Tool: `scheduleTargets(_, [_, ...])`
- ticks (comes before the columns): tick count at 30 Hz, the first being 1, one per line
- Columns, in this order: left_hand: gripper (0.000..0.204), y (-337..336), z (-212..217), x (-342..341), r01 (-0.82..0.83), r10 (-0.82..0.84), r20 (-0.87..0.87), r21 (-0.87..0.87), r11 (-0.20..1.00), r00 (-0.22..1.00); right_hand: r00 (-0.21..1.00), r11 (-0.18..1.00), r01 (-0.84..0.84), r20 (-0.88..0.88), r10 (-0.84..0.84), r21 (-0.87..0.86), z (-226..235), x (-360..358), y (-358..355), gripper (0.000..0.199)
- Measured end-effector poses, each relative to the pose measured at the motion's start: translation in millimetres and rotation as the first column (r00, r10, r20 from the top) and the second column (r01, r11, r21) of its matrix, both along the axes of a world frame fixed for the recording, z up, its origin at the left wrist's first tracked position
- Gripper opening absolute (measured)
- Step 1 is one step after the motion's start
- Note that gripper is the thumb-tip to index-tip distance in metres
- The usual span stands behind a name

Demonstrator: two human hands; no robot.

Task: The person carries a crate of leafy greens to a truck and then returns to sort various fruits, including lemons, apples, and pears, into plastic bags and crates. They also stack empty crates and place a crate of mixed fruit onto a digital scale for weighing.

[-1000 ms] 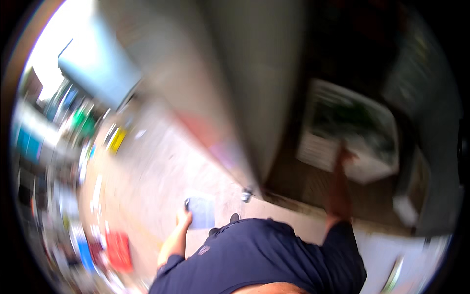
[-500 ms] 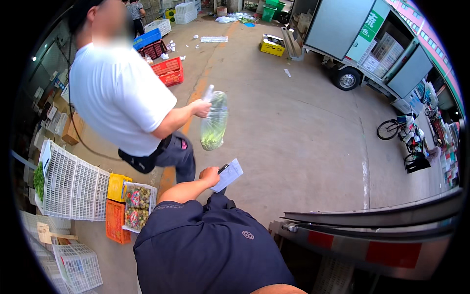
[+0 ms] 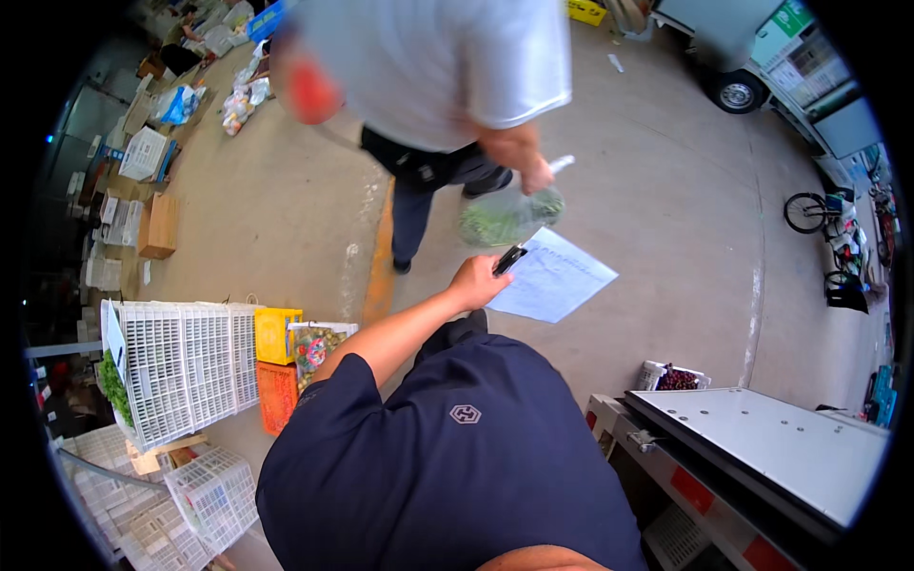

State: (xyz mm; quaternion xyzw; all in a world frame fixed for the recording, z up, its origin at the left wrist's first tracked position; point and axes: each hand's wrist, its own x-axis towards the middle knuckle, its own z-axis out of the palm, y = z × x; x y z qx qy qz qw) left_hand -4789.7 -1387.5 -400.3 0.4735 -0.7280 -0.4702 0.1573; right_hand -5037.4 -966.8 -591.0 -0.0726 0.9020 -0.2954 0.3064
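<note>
My left hand is closed around the edge of a white sheet of paper with handwriting on it. A black pen is pinched against the sheet in the same hand. My left arm reaches forward from a dark short sleeve, and my right hand is out of sight. Just beyond the paper, a co-worker in a white T-shirt carries a clear plastic bag of green vegetables, held by its twisted top. The paper's far edge overlaps the bag in the picture; whether they touch, I cannot tell.
White plastic crates stand at the left, beside yellow and orange crates. A truck bed lies close at the right, with a crate of dark red fruit past it. A van and bicycles stand farther off.
The co-worker has moved right, in front of me, and the bag has swung lower and right. My left hand with paper and pen has moved up and right in view, showing more of the sheet.
</note>
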Motion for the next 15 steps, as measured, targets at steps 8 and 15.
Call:
scheduleTargets(8, [0.02,-89,10,59,-0.162,0.335,-0.46,0.376,0.913,0.823,0.966,0.968,-0.246,0.069,0.249,-0.044,51,-19,-182,0.021])
scheduleTargets(15, [0.028,-150,4,143,-0.399,0.695,-0.38,0.611,0.684,0.61,0.932,0.95,-0.276,0.2,0.302,-0.148,58,-59,-350,0.017])
